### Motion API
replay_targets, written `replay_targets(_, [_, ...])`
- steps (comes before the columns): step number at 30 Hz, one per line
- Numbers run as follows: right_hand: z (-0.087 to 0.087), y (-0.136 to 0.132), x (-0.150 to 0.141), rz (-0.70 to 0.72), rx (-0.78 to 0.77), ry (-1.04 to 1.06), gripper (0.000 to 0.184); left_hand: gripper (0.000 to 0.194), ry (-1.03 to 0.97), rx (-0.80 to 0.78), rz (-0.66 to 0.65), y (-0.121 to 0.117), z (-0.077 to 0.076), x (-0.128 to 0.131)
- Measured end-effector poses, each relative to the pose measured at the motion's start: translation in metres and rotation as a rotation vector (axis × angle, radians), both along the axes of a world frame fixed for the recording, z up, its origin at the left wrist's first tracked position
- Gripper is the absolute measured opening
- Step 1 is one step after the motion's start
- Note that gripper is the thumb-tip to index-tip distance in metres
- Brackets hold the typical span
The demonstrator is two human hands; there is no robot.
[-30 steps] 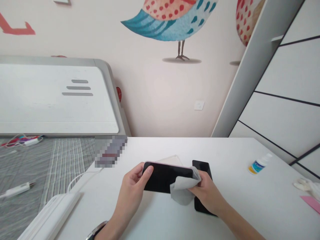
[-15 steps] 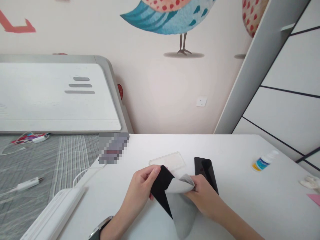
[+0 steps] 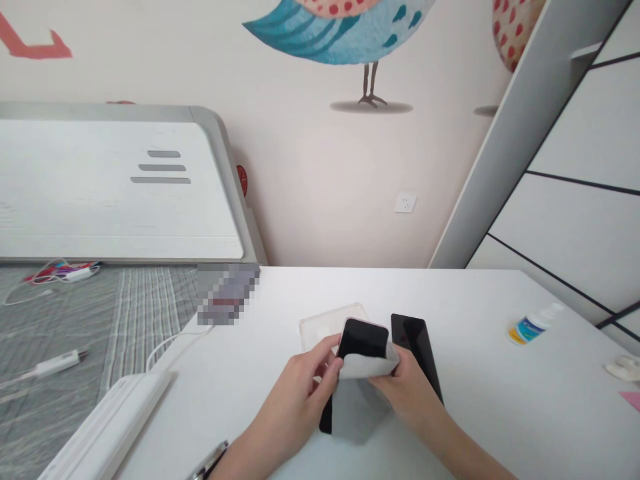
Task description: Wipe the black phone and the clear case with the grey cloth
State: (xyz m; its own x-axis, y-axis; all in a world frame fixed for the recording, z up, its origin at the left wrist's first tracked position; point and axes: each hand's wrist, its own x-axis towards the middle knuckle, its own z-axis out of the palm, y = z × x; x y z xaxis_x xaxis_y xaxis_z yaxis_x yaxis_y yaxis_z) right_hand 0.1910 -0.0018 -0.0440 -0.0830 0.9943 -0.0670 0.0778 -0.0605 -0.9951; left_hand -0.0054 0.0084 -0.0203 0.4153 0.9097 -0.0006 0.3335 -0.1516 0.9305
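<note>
A black smartphone [image 3: 364, 337] is held up over the table, its top end showing above a grey cloth [image 3: 357, 407] that covers much of its face. My left hand [image 3: 303, 383] grips the phone's left edge, with the thumb by the cloth's folded rim. On the other side, my right hand [image 3: 407, 383] is closed on the cloth and the phone's right edge; some of its fingers are hidden. Just behind lies a clear phone case [image 3: 315, 325], partly covered by the phone and left hand. A second flat black device [image 3: 420, 347] rests beside my right hand.
The white table [image 3: 475, 393] holds a small white bottle [image 3: 531, 325] at the right. A white power strip [image 3: 107, 427] with a cord runs along its left edge. A blurred-out item [image 3: 229, 293] lies at the far left corner, beside a bed [image 3: 150, 307].
The phone has turned from slanted to nearly upright and shifted right. The cloth now wraps across its front, and my left hand has moved from the top corner down to the left edge.
</note>
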Motion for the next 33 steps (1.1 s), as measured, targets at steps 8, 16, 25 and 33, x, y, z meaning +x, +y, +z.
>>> replay_targets(8, [-0.014,0.003,-0.003,-0.317,-0.044,0.428,0.047,0.045,-0.029,-0.105,-0.121,-0.005,0.009,0.001])
replay_targets(16, [-0.003,0.010,0.006,-0.355,-0.066,0.576,0.050,0.023,-0.132,-0.125,0.008,0.010,0.008,-0.013])
replay_targets(25, [0.014,-0.001,0.012,0.122,0.055,-0.083,0.010,0.040,-0.209,-0.021,0.272,0.027,0.013,-0.030])
replay_targets(33, [-0.023,0.004,0.002,-0.165,-0.126,0.284,0.050,0.051,-0.420,-0.306,0.170,0.020,0.007,-0.016])
